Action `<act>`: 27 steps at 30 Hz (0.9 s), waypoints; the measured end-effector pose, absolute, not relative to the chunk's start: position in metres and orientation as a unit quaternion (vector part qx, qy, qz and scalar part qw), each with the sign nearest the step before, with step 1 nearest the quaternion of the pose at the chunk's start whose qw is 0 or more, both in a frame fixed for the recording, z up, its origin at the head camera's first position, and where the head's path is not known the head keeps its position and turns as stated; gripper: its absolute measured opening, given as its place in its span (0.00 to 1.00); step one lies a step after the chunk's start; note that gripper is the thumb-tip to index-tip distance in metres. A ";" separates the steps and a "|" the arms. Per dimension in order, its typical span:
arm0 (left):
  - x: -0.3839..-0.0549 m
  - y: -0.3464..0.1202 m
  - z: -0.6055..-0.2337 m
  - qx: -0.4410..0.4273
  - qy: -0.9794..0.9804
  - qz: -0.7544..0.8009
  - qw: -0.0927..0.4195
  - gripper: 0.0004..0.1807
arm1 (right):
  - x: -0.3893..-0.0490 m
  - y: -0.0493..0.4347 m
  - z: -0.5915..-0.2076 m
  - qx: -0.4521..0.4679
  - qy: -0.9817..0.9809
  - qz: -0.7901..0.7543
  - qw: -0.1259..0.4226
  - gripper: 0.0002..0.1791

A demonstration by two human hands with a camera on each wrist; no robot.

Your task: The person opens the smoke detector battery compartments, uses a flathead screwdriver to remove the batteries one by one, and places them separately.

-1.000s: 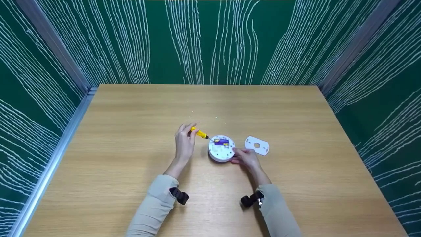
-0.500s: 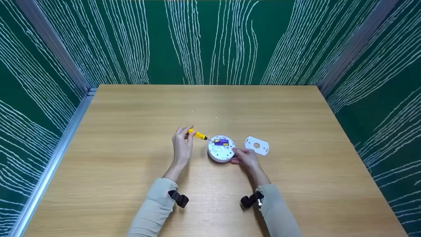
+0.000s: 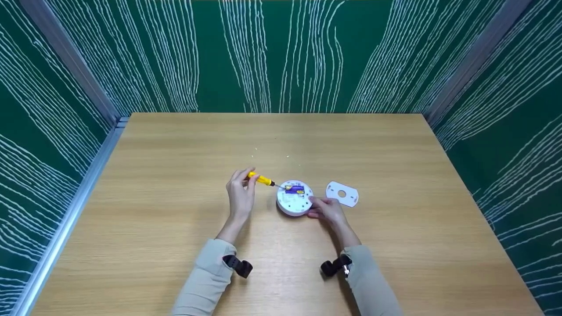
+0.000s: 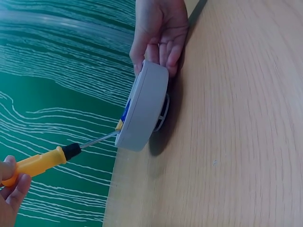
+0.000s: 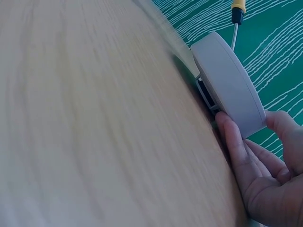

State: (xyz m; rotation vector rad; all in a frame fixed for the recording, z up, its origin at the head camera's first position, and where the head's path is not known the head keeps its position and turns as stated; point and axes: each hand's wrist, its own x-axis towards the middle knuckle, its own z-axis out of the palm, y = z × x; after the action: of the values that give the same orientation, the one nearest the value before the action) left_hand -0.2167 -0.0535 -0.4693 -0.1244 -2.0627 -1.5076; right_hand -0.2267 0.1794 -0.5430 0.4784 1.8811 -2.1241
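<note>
A round white smoke detector [image 3: 293,206] is tilted slightly on the table, its back face up. Purple-and-yellow batteries [image 3: 294,189] sit in its recess. My left hand [image 3: 239,197] pinches the yellow handle of a screwdriver [image 3: 262,179] between thumb and fingers. The screwdriver's metal shaft reaches the recess's left end, close to a yellow battery part [image 4: 119,125] in the left wrist view; its exact contact is too small to tell. My right hand [image 3: 332,213] grips the detector's right edge, thumb on the upper face and fingers underneath, as the right wrist view of the detector [image 5: 229,85] shows.
A white mounting plate [image 3: 351,197] with a round centre hole lies right of the detector, just beyond my right hand. Tiny white specks lie on the wooden table [image 3: 184,145] farther back. Green walls with white streaks [image 3: 281,57] enclose the table's back and sides.
My left hand and the screwdriver handle have shifted a little left and lower, while the tip stays at the battery recess. The right hand keeps its grip on the detector.
</note>
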 end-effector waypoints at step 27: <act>-0.208 -0.057 -0.475 -0.019 -0.713 -0.631 0.304 0.12 | -0.243 0.190 -0.535 0.140 0.722 -0.661 0.149 0.22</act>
State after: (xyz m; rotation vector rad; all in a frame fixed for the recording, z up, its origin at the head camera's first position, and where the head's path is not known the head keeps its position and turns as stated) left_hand -0.2085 -0.0573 -0.4751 -0.0502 -1.8887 -1.6726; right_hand -0.2435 0.1896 -0.5347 0.4038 2.0753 -1.9009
